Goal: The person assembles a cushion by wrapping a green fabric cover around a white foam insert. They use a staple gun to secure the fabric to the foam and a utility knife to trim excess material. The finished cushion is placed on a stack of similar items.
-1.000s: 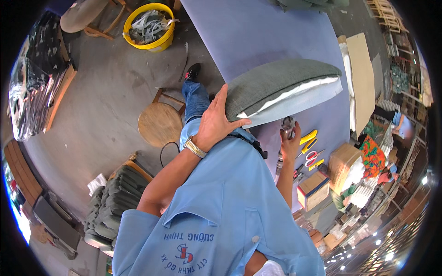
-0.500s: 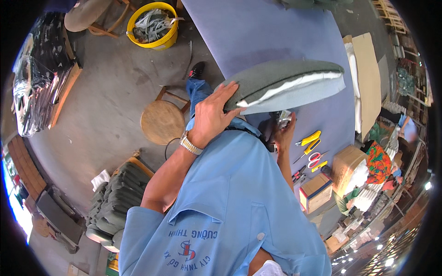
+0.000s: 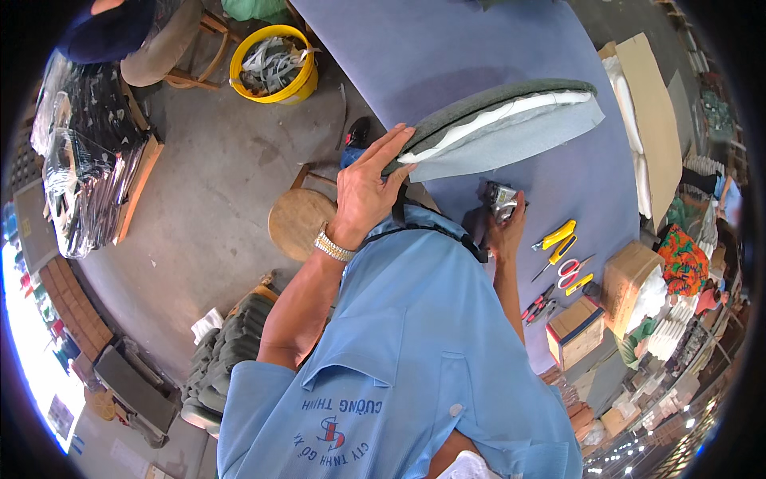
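My left hand pinches the near left end of a padded seat cushion, thumb below and fingers on top. The cushion is held tilted on its edge above the blue-grey table. It has dark green cloth along the upper rim, a strip of white padding, and a pale grey underside. Below it and to the right, my right hand is closed round a silver and black staple gun, which is apart from the cushion. The handle is mostly hidden by that hand.
Yellow-handled pliers, a screwdriver, red scissors and a yellow cutter lie right of my right hand. Boxes stand nearby. On the left are a round stool and a yellow bucket of scraps.
The cushion has tipped up, showing more pale underside and less green face. My right hand and the staple gun have come out from beside my body, farther over the table.
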Tool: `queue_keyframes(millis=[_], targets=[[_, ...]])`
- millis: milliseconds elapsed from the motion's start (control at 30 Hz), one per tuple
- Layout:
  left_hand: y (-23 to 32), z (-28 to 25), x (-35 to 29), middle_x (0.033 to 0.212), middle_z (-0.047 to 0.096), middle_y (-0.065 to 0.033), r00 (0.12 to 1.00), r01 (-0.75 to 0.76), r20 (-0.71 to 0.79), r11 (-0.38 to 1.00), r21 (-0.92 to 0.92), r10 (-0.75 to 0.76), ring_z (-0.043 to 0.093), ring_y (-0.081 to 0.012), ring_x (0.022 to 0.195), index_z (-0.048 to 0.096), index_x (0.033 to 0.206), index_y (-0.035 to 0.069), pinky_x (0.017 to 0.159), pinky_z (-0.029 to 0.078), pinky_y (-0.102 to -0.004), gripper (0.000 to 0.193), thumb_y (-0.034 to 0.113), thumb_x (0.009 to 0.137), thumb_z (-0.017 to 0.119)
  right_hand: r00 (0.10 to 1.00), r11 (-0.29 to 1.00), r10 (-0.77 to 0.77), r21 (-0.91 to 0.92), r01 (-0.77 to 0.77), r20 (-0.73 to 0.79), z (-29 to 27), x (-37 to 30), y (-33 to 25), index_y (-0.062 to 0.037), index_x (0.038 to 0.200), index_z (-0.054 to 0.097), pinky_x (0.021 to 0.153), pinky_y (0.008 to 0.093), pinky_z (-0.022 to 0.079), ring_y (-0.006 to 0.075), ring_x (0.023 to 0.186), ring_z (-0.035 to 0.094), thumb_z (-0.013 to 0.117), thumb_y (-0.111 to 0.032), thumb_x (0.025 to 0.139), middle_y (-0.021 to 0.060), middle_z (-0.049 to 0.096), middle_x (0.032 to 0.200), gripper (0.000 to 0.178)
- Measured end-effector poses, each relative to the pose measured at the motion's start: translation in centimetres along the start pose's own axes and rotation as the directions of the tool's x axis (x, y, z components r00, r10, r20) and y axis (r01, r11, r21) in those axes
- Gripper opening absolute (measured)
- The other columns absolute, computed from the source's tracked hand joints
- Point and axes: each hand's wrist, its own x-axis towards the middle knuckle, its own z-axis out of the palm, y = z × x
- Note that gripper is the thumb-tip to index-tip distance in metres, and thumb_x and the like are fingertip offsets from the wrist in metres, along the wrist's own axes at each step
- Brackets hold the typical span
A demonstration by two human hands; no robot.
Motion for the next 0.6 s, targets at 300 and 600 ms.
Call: queue_keyframes(millis=[300,600], targets=[[-1.8,0.1,-0.7,0.136,0.068,-0.0139,0.993,0.116,-0.018,0.993,0.011,-0.116,0.074,-0.0303,0.094,0.047,0.154,0.011,0.086,0.057,-0.0392,0.084,0.035,0.084,0.086,0.996,0.996,0.010,0.085,-0.002,-0.094,-0.1,1.4,1.7,-0.0043,0.154,0.044,0.102,0.0436,0.049,0.0389,0.116,0.061,0.081,-0.009,0.080,0.0237,0.061,0.131,0.083],[-5.1,0.5,-1.4,0.135,0.068,-0.0156,0.970,0.182,0.175,0.981,-0.061,-0.169,0.067,-0.0350,0.122,0.048,0.154,0.015,0.101,0.053,-0.0434,0.084,0.023,0.081,0.087,0.989,0.913,0.024,0.407,0.038,-0.147,-14.3,9.1,-9.0,0.0011,0.136,0.062,0.089,0.0294,0.053,0.0164,0.096,0.070,0.069,-0.015,0.098,0.0148,0.073,0.114,0.042]])
